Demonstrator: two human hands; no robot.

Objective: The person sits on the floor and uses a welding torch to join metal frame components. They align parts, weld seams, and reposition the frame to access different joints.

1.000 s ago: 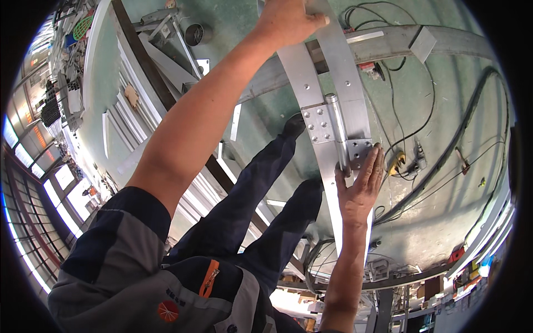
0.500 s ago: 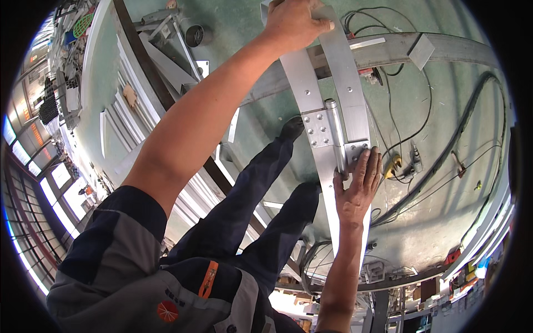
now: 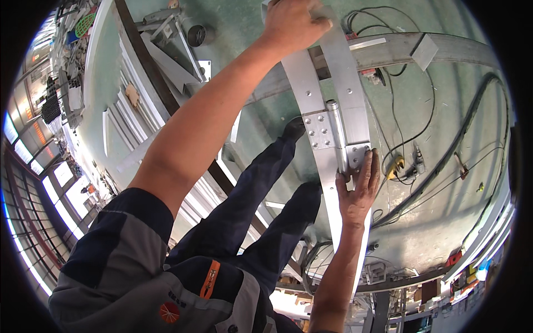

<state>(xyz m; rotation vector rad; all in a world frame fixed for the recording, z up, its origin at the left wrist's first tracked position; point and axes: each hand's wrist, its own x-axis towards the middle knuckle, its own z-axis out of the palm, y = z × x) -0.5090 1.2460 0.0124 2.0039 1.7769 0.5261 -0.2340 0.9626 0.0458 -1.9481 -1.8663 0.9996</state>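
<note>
Two long silvery metal bars (image 3: 304, 83) lie side by side and are joined by a hinge (image 3: 336, 125) with a round barrel and riveted plates. At the far end of the bars, my left hand (image 3: 293, 25) is closed over the metal, its thumb pointing right and its fingertips partly out of view. My right hand (image 3: 358, 194) rests on the near part of the bars just below the hinge. Its thumb touches near the bottom of the barrel. The other fingers stretch forward along the right hinge plate (image 3: 358, 152) and its outer edge.
A steel beam (image 3: 383, 53) runs crosswise under the bars. Black cables (image 3: 461, 139) and a yellow-and-grey power tool (image 3: 397, 166) lie on the green floor at right. Pale metal profiles (image 3: 125, 122) and a dark round can (image 3: 197, 35) are at left.
My right hand has shifted slightly nearer along the bars, uncovering more of the right hinge plate, and its fingers are drawn closer together. The left hand stays in place.
</note>
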